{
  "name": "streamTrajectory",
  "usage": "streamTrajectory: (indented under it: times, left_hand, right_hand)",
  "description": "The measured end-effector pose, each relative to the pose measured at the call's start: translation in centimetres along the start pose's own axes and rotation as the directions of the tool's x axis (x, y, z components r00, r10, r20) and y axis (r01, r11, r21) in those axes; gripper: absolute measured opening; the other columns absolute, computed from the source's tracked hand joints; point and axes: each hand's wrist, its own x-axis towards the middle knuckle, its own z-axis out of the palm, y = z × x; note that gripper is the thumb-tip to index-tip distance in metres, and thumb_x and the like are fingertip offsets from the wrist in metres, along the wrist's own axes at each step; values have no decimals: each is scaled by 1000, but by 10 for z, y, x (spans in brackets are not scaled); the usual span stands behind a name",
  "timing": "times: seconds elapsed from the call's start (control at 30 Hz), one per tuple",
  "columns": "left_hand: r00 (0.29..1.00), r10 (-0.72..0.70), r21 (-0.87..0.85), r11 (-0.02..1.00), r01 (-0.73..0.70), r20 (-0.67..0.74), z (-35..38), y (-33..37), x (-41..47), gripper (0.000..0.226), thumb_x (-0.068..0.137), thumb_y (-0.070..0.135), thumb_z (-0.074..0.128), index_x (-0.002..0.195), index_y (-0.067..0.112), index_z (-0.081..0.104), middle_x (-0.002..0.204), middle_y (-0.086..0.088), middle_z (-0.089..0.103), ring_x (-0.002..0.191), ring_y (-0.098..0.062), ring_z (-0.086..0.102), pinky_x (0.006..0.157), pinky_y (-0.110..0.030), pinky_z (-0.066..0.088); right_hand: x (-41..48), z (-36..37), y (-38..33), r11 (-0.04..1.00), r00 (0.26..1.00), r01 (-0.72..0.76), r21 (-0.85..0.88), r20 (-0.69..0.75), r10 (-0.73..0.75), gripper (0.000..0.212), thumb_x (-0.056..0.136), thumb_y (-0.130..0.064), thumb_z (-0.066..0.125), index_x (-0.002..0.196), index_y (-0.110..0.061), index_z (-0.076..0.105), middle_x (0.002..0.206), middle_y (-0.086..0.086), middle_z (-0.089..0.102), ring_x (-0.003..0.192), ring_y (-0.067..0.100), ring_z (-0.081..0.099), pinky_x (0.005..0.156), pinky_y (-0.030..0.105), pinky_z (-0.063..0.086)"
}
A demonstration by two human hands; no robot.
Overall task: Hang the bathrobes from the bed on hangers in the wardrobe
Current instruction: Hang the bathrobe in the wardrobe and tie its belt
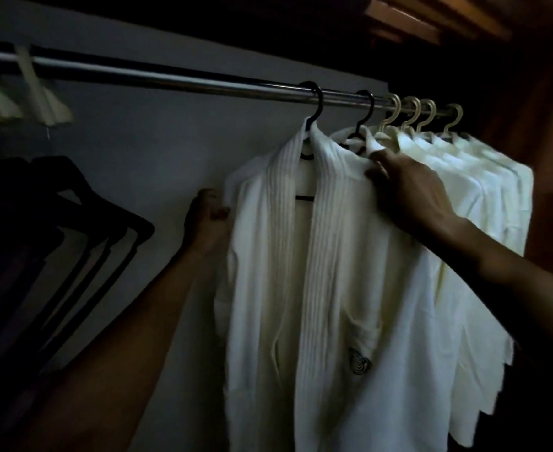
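I'm gripping the front bathrobe (pixel 301 288) at both shoulders: my left hand (pixel 208 216) is curling round its left edge, and my right hand (pixel 408 190) is pinching fabric beside the collar. It's hanging on a black hanger (pixel 320 100) from the rail (pixel 170 80), with more robes (pixel 484 177) crowding behind.

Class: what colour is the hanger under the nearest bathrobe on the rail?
Black. The hanger shows best in the head view, against the white bathrobe.

An open stretch of wardrobe rail (pixel 177 82) runs between pale hangers (pixel 37 102) at far left and the nearest white bathrobe (pixel 317 256); packed robes (pixel 484 177) crowd the right end, black hangers (pixel 89 230) lower left.
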Motion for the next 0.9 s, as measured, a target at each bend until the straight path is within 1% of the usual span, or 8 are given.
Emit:
streamTrajectory:
  times: [0.13, 0.23, 0.37, 0.53, 0.67, 0.77, 0.83, 0.9]
  left_hand:
    - [993, -20, -50, 998, 26, 120, 0, 5, 18, 83, 81, 66, 65, 152, 40, 30, 151, 4, 48, 131, -19, 51, 110, -38, 42]
    - [979, -8, -107, 994, 30, 205, 9, 13, 14, 72, 95, 49, 61, 156, 41, 24, 151, 4, 48, 120, -13, 50, 96, -27, 42]
    - [987, 121, 7, 993, -121, -109, 3, 15, -2, 50, 101, 33, 31, 150, 25, 40, 139, -8, 58, 118, -24, 58, 101, -31, 44]
    - [932, 196, 88, 980, -178, -304, -28, 31, 28, 36, 101, 35, 41, 118, 15, 64, 115, -11, 69, 104, -29, 64, 86, -32, 47]
    - [983, -171, -163, 970, 180, 64, -42, 46, 62, 40, 94, 43, 65, 126, 19, 70, 129, -6, 66, 117, -23, 60, 94, -26, 44]
    - [923, -297, 11, 953, 303, 245, -39, 47, 68, 46, 100, 48, 55, 134, 18, 63, 137, -10, 60, 124, -29, 56, 105, -35, 44]
    - [965, -262, 149, 954, 260, -9, -32, 60, 60, 43, 100, 41, 45, 130, 16, 63, 135, -13, 58, 118, -32, 57, 103, -40, 46]
    - [947, 49, 19, 999, -45, -318, -15, 84, 28, 34, 92, 25, 49, 120, 13, 64, 121, -14, 60, 107, -27, 61, 94, -33, 49]
  right_hand:
    - [-7, 2, 12, 998, 998, -18, 62, -66, 22, 18, 104, -30, 50, 102, -14, 57, 99, 21, 67, 86, 44, 63, 68, 47, 50]
    - [-4, 3, 15, 992, 996, -17, 126, -90, 28, 18, 103, -29, 49, 100, -13, 57, 95, 19, 68, 85, 44, 63, 69, 48, 51]
    - [-3, 3, 24, 994, 994, 29, 108, -106, -17, 12, 102, -29, 48, 99, -19, 55, 88, 18, 68, 78, 43, 63, 65, 48, 52]
    - [-2, 7, 36, 989, 984, 127, 75, -139, -115, 8, 100, -21, 55, 106, -17, 59, 84, 18, 70, 72, 40, 65, 65, 48, 53]
    - [-2, 11, 40, 978, 979, 142, 151, -165, -116, 16, 99, -15, 56, 113, -12, 63, 87, 19, 72, 74, 40, 68, 68, 49, 55]
    - [-3, 9, 37, 971, 982, 119, 206, -170, -85, 17, 100, -13, 56, 113, -9, 66, 87, 20, 73, 76, 39, 69, 69, 46, 55]
    - [-7, 6, 31, 968, 984, 109, 224, -161, -73, 16, 102, -15, 55, 109, -8, 67, 84, 18, 72, 75, 37, 68, 67, 38, 49]
    - [-13, 2, 25, 964, 992, 92, 248, -108, -67, 19, 104, -21, 53, 108, -8, 67, 86, 14, 71, 79, 32, 66, 68, 32, 40]
